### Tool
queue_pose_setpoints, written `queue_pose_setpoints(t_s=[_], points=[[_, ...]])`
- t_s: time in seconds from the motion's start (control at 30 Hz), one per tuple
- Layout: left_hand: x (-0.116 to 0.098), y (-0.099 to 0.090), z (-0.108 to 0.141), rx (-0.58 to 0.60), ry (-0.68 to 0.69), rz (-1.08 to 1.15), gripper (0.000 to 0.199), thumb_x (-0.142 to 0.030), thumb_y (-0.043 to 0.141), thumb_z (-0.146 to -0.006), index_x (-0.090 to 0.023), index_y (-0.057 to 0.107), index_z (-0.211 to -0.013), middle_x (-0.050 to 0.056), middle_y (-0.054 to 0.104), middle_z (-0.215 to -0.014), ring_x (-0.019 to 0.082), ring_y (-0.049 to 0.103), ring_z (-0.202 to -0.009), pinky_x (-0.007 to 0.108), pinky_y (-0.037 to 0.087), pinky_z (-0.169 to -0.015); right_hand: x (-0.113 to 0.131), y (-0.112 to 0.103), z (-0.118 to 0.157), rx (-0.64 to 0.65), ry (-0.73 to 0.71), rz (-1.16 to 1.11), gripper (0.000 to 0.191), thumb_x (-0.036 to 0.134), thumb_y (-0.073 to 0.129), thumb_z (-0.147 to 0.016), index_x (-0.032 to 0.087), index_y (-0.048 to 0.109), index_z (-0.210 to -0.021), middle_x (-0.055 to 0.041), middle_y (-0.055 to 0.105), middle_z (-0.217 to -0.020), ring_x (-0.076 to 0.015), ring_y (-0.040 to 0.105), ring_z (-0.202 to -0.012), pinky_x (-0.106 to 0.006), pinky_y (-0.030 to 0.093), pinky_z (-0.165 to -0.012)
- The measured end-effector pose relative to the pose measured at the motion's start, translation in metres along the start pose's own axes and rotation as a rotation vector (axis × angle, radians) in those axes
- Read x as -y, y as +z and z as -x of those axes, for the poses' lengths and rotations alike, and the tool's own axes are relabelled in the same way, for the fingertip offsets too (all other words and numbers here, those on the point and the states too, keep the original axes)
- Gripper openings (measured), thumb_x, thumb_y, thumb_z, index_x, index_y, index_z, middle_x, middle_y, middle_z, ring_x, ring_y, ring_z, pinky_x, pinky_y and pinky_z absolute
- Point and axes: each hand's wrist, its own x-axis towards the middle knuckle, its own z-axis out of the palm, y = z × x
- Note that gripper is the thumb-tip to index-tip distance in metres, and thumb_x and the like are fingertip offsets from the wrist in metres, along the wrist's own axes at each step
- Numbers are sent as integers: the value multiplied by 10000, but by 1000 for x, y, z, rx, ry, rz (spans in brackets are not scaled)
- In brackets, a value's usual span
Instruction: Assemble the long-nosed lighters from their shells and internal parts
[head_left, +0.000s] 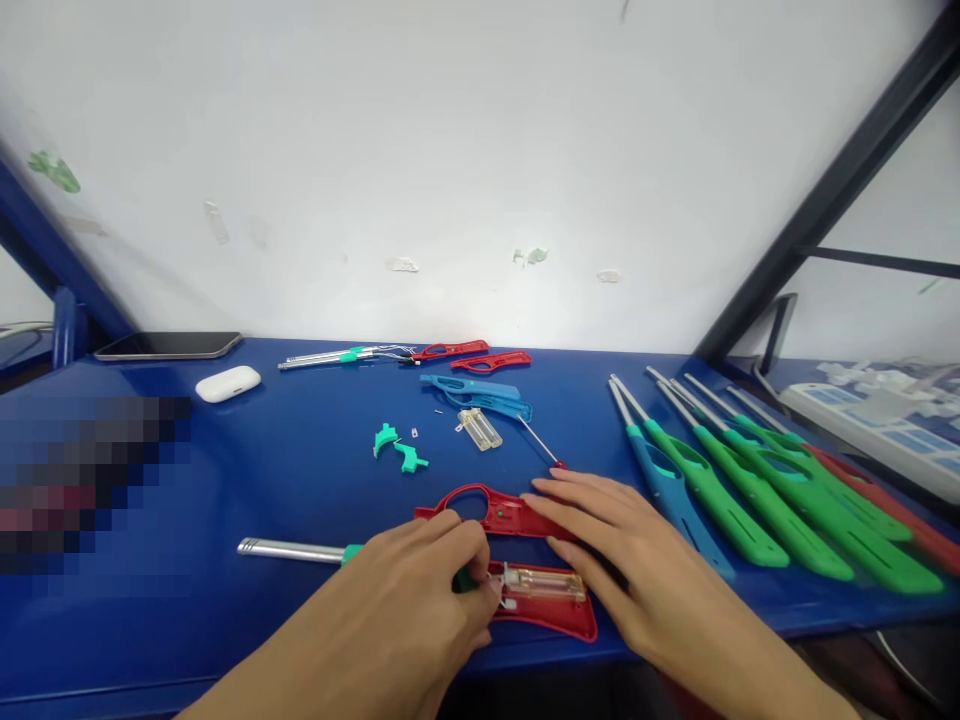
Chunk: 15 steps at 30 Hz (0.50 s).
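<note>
My left hand [424,595] is closed in a pinch over the lower red lighter shell [559,615], at the end of a clear fuel tank [547,584] that lies in it. What sits between the fingertips is mostly hidden; small white bits show beside them. A silver metal tube [292,550] with a green collar sticks out left from under this hand. My right hand [637,560] lies with fingers stretched out, its fingertips on the right end of the other red shell half [514,515]. That half rests inner side up, just beyond the lower one.
Loose green triggers [409,458], two clear tanks [481,429], blue shell halves [484,392] and a thin screwdriver [540,440] lie farther back. Several long lighters [750,480] fan out at right. A white earbud case [228,384] and a phone [169,345] lie at left.
</note>
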Motion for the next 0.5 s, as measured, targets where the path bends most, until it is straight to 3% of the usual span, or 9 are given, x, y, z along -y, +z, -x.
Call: queue_pose_setpoints(t_s=[0.1, 0.17, 0.27, 0.33, 0.4, 0.5], points=[[-2, -7, -2, 44, -17, -16, 259, -70, 702, -972, -262, 749, -1140, 11, 745, -1171, 252, 697, -1063, 444, 580, -1027, -2, 2, -8, 18, -46, -13, 388, 170, 529, -1079, 288, 692, -1410, -39, 740, -1424, -214, 673, -1349, -487, 507, -1206], [-1, -11, -3, 1, 7, -7, 242, -86, 701, -978, -274, 755, -1121, 1, 751, -1128, 246, 698, -1047, 427, 590, -1004, -2, 1, -10, -22, -51, -17, 403, 127, 514, -1071, 296, 713, -1378, -37, 762, -1386, -217, 701, -1306, -485, 521, -1184], [6, -18, -1, -194, -1, -30, 303, -70, 610, -1014, -285, 724, -1194, 13, 734, -1160, 238, 683, -1062, 430, 585, -1016, 2, -4, -8, -101, -44, -28, 404, 97, 477, -1069, 277, 738, -1320, -47, 801, -1296, -214, 757, -1177, -434, 592, -1068], [13, -22, 2, -343, -50, -107, 431, -38, 536, -1022, -286, 655, -1355, 57, 697, -1288, 262, 665, -1149, 460, 584, -1027, 6, -9, -6, -155, -21, -64, 369, 136, 462, -1091, 264, 733, -1306, -41, 824, -1216, -192, 782, -1075, -358, 627, -966], [21, -24, 6, -418, -59, -160, 538, -17, 487, -1018, -289, 574, -1475, 90, 664, -1362, 277, 673, -1172, 442, 617, -961, 12, -13, -4, -219, 37, -129, 336, 184, 473, -1106, 289, 717, -1312, -6, 825, -1199, -166, 786, -1068, -289, 625, -946], [29, -24, 13, -347, -34, -123, 635, 7, 436, -1016, -343, 518, -1540, 58, 695, -1311, 229, 733, -1048, 334, 647, -822, 21, -16, -3, -272, 124, -232, 298, 212, 511, -1104, 352, 713, -1273, 59, 816, -1193, -120, 785, -1083, -200, 600, -972]])
